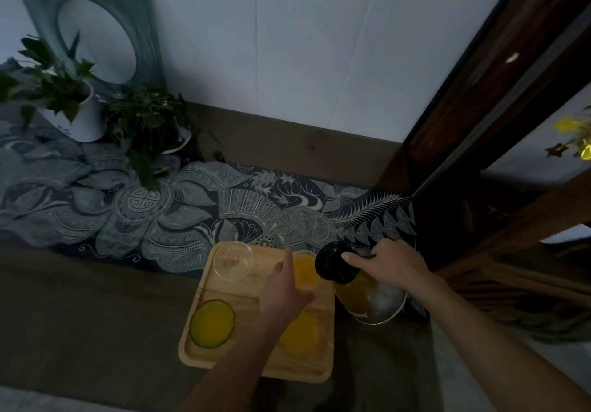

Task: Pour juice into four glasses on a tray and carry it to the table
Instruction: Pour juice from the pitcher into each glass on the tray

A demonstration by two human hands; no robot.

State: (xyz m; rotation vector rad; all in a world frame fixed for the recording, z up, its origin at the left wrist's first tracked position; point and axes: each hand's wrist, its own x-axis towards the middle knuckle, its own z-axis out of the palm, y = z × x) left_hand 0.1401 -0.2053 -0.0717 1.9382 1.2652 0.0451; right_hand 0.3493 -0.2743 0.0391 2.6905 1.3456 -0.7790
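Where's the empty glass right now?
Head view: the empty glass sits in the far-left corner of the wooden tray, left of the juice-filled glass by the left hand.

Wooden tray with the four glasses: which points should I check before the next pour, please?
1. Empty clear glass at far left upright, reachable: ok.
2. Far-right glass, green-rimmed glass, near-right glass hold juice: ok.
3. Right hand grip on glass jug with black lid: ok.
4. Left hand out of the pouring path: not ok, it lies across the light wooden tray.
5. Juice left in jug: cannot tell.
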